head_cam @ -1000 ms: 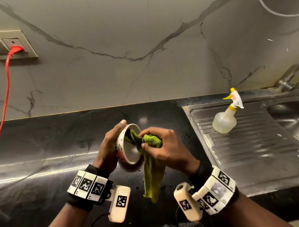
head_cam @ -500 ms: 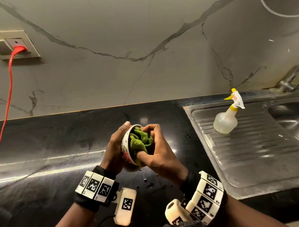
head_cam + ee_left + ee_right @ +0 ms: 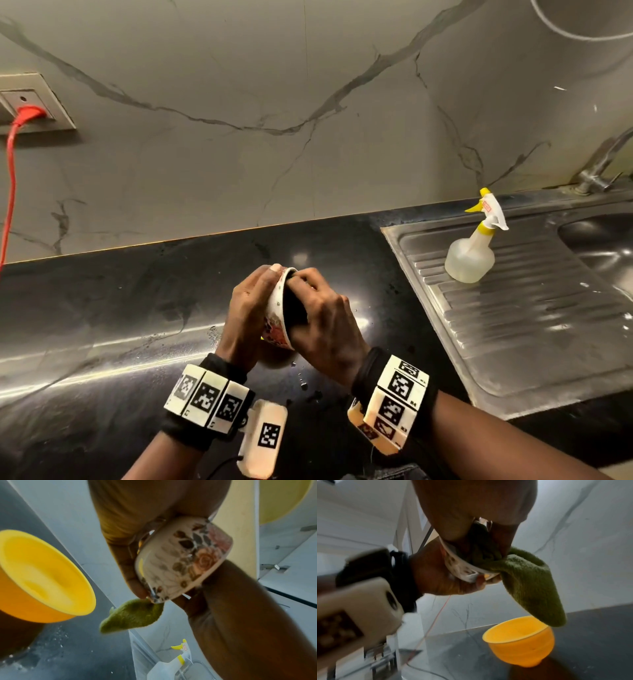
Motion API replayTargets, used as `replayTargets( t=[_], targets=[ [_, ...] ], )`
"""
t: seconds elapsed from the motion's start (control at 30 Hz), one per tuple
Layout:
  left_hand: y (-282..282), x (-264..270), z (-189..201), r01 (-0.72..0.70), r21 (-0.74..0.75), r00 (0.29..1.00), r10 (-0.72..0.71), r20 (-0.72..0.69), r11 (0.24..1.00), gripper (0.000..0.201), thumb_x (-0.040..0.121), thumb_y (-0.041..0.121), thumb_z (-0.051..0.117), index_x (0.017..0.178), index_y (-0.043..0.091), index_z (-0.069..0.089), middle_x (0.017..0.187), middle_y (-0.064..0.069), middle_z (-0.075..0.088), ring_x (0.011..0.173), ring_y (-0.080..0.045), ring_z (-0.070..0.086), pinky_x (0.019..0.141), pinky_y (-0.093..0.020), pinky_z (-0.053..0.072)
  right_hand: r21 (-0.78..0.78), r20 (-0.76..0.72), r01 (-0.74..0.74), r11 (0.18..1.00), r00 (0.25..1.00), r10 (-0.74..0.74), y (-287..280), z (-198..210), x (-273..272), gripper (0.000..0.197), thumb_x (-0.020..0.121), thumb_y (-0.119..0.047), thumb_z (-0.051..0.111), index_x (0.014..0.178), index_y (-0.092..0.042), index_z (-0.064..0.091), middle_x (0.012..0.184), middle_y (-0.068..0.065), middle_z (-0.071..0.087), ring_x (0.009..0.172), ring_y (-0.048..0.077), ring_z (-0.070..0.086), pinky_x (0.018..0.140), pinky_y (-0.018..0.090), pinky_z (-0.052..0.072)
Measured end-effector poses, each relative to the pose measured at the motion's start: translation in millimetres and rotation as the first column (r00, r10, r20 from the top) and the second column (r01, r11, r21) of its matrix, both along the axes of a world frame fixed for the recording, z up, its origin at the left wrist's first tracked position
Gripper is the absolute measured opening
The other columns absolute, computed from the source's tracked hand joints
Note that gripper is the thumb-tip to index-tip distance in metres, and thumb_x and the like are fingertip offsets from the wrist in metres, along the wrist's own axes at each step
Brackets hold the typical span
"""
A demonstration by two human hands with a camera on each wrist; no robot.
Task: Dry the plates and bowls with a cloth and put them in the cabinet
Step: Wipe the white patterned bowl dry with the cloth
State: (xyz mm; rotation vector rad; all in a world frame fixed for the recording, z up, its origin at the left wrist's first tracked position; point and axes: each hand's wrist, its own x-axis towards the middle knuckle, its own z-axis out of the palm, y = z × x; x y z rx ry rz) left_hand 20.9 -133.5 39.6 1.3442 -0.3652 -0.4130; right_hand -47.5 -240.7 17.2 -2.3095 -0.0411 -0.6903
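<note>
My left hand [image 3: 250, 308] grips a small white bowl with a flower pattern [image 3: 276, 310] above the black counter, tilted with its mouth toward the right. In the left wrist view the flowered bowl [image 3: 181, 561] sits in my curled fingers. My right hand [image 3: 322, 318] is pushed into the bowl's mouth and holds the green cloth [image 3: 527, 580] inside it. A tail of the green cloth [image 3: 132, 615] hangs out below the rim. The head view hides the cloth behind my right hand.
A yellow bowl [image 3: 520, 641] stands upright on the wet black counter [image 3: 120, 308] below my hands. A spray bottle [image 3: 474, 246] stands on the steel drainboard [image 3: 534, 315] to the right, beside the sink. A red cable [image 3: 10, 178] hangs from a wall socket at far left.
My right hand has pushed the cloth deeper into the bowl, and the cloth is no longer seen from the head view. The bowl has turned more edge-on.
</note>
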Motion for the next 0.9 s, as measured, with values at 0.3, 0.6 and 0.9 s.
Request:
replayTargets(
  t=[0.3, 0.6, 0.9],
  targets=[
    [7, 11, -11, -0.042, -0.001, 0.954, 0.04, 0.297, 0.999, 0.033, 0.081, 0.041, 0.061, 0.095, 0.016, 0.076, 0.09, -0.013, 0.074, 0.081, -0.025, 0.068, 0.072, -0.034, 0.053, 0.839, -0.28, 0.041, 0.542, 0.887, 0.368, 2, 11, 0, 0.035, 0.099, -0.044, 0.048, 0.128, -0.026, 0.056, 0.119, 0.006, 0.067, 0.11, 0.022, 0.065, 0.096, 0.046, 0.054],
    [1, 11, -16, -0.066, -0.004, 0.964, 0.065, 0.257, 0.998, 0.047, 0.084, 0.047, 0.05, 0.122, 0.02, 0.06, 0.105, -0.014, 0.067, 0.087, -0.022, 0.065, 0.073, -0.031, 0.054, 0.466, -0.204, -0.237, 0.853, 0.909, 0.364, -10, 15, -8, 0.074, 0.073, -0.019, 0.086, 0.136, -0.019, 0.048, 0.119, -0.002, 0.061, 0.105, 0.004, 0.061, 0.089, 0.017, 0.051],
    [-6, 16, 8, 0.08, 0.018, 0.955, -0.072, -0.288, 0.997, 0.056, 0.089, 0.058, 0.056, 0.103, 0.004, 0.063, 0.088, -0.023, 0.056, 0.067, -0.027, 0.058, 0.057, -0.03, 0.049, 0.246, -0.13, -0.275, 0.929, 0.941, 0.313, -17, 16, -1, 0.058, 0.073, -0.003, 0.073, 0.127, -0.006, 0.053, 0.122, 0.005, 0.053, 0.106, 0.02, 0.059, 0.085, 0.031, 0.056]
  ],
)
